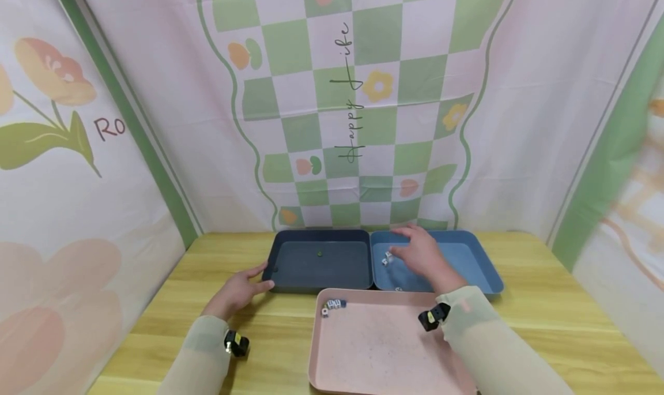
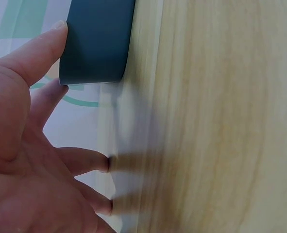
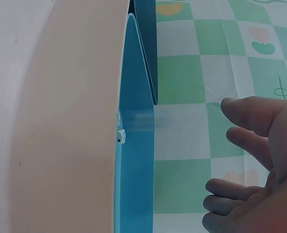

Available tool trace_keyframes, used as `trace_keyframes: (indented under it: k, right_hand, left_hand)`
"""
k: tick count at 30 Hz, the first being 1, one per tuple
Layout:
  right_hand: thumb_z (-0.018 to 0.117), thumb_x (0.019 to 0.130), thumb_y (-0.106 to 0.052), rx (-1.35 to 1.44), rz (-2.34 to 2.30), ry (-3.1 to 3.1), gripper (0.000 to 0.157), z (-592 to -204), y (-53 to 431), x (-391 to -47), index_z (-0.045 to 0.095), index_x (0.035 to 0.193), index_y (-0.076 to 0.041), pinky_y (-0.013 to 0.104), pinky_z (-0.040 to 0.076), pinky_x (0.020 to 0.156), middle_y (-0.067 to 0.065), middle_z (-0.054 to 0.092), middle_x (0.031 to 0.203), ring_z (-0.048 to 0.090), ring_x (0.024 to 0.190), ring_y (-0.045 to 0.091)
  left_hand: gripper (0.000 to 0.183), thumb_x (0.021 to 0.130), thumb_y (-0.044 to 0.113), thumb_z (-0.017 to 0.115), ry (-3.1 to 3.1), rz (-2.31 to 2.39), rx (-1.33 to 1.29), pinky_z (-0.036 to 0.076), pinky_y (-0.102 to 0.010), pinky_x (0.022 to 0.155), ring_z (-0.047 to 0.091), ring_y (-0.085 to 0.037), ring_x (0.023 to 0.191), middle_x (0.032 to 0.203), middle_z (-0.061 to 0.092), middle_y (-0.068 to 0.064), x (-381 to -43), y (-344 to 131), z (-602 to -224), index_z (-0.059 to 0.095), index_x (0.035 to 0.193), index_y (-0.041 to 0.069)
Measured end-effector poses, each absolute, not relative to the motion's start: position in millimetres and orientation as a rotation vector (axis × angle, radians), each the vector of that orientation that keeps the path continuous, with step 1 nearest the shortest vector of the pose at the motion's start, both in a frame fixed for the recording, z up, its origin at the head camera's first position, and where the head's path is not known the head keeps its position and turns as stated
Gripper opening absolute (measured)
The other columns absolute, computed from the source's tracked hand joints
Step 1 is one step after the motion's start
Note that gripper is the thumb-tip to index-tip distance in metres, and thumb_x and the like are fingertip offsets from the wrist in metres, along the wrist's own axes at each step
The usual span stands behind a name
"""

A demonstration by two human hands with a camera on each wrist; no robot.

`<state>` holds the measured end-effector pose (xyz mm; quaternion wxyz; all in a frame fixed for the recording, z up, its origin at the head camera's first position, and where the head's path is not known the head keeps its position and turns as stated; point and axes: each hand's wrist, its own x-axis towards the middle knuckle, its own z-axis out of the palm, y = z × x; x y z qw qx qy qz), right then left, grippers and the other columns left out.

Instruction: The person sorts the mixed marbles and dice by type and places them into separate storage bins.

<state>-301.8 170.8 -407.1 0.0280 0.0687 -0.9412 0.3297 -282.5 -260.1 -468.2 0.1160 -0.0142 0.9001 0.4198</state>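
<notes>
My left hand [image 1: 236, 294] touches the near left corner of the dark navy tray [image 1: 332, 282], thumb at the rim. The left wrist view shows its other fingers extended past the corner, over the wood. Above the blue tray [image 1: 474, 268] is my right hand [image 1: 422, 256], its fingers spread and holding nothing. White dice [image 1: 385, 262] lie in that tray beside the fingertips, and another die [image 1: 398, 289] is near its front wall. In the right wrist view, a white die [image 3: 121, 137] shows past the pink rim, with a pale blurred streak near it.
A pink tray [image 1: 378, 349] stands in front, overlapping the blue tray's front edge in the head view. Several small dice [image 1: 332, 304] sit in its far left corner. A tiny green piece [image 1: 319, 254] lies in the navy tray. A patterned curtain [image 1: 358, 124] hangs behind the wooden table [image 1: 171, 320].
</notes>
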Motion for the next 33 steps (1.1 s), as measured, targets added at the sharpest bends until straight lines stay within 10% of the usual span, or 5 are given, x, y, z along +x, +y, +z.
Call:
trace_keyframes:
  k: [33]
  right_hand:
    - [0.066, 0.096, -0.029, 0.220, 1.046, -2.892, 0.050, -413.7, 167.3, -298.9, 0.058, 0.139, -0.005, 0.063, 0.029, 0.108, 0.024, 0.028, 0.157, 0.025, 0.141, 0.047]
  left_hand:
    - [0.069, 0.092, 0.048, 0.069, 2.631, 1.256, -0.035, 0.021, -0.067, 0.109, 0.025, -0.049, 0.140, 0.157, 0.031, -0.020, -280.5, -259.3, -466.4, 0.041, 0.153, 0.035]
